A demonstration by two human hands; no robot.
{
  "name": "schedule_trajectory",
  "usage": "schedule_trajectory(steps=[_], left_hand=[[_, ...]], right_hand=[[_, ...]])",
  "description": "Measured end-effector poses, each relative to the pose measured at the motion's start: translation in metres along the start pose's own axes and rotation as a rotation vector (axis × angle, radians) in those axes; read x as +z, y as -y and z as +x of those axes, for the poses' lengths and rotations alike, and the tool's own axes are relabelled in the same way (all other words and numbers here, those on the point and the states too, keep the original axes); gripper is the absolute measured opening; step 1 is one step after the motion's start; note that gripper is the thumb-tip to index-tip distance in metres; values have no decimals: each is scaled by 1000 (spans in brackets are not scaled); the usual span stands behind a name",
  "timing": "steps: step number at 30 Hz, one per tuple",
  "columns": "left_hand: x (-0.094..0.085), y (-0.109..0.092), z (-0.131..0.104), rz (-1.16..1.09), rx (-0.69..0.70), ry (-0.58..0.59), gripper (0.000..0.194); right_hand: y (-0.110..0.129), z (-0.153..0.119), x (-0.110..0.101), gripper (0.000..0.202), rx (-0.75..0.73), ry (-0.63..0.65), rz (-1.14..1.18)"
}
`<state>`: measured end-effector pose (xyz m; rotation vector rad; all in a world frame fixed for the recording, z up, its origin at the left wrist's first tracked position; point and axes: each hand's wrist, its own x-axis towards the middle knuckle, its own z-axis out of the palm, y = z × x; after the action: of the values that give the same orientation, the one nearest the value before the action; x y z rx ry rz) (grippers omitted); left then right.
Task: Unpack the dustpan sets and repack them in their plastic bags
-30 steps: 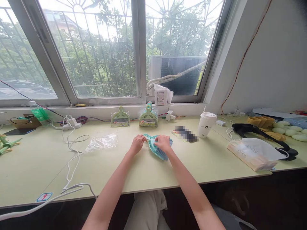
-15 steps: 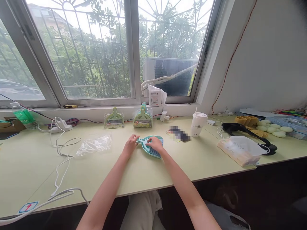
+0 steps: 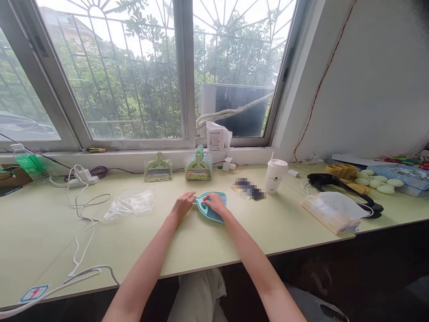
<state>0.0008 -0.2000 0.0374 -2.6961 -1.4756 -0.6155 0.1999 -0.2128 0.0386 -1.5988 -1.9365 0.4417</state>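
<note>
A teal dustpan (image 3: 205, 214) lies on the table, its handle to the left and its wide edge to the right. A small teal brush (image 3: 201, 205) with dark bristles is set in it. My left hand (image 3: 182, 205) is closed at the end of the handle, thumb and fingers together there. Over the dustpan, my right hand (image 3: 215, 204) pinches the brush from above, partly covering it. Behind them, a packaged brush-and-dustpan set (image 3: 158, 170) and a stack of similar sets (image 3: 199, 169) stand against the window ledge.
Left of my hands lies a crumpled clear plastic bag (image 3: 130, 205), with a white cable (image 3: 77, 237) beyond it. To the right are a lidded cup with a straw (image 3: 276, 176), a blurred packet (image 3: 248, 189), a tissue pack (image 3: 330, 212) and a black strap-like frame (image 3: 338, 185).
The view has shifted slightly. Both hands keep their places on the dustpan and brush, with only slight finger movement.
</note>
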Motion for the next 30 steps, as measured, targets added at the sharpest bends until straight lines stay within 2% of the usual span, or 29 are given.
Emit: schedule_trajectory(steps=[4,10,12,14,17,18,19,21,23,24,27,30], left_hand=[[1,-5,3,8,-62,57,42],[4,-9,-2,6,-87,20,45],[3,-10,-5,-27,-120,-40,42],[2,-10,-7,-124,-160,-161,39],[0,-16,-4,-457,-264,-351,64],[0,-19,-3,-621,-326,-343,70],[0,-23,-1,-800,-391,-280,72],[-1,-32,0,-1116,-463,-42,68],[-1,-39,-1,-1295,-412,162,65],[-1,-41,-2,-1339,-368,208,62],[0,-42,-4,-1392,-326,198,50],[1,-36,-3,-1376,-445,81,40]], right_hand=[[5,-2,0,10,-5,27,-57],[11,-11,-7,19,-12,66,-148],[13,-14,-13,21,-36,101,-184],[15,-14,-19,19,-62,139,-231],[19,-13,-23,18,-61,76,-246],[20,-12,-23,19,-34,11,-225],[20,-11,-22,21,2,-67,-192],[21,-8,-21,24,59,-201,-121],[18,-6,-21,23,30,-241,-54],[15,-4,-22,23,-14,-218,-12],[2,1,-31,27,-52,-156,104],[-19,4,-41,41,89,-263,95]])
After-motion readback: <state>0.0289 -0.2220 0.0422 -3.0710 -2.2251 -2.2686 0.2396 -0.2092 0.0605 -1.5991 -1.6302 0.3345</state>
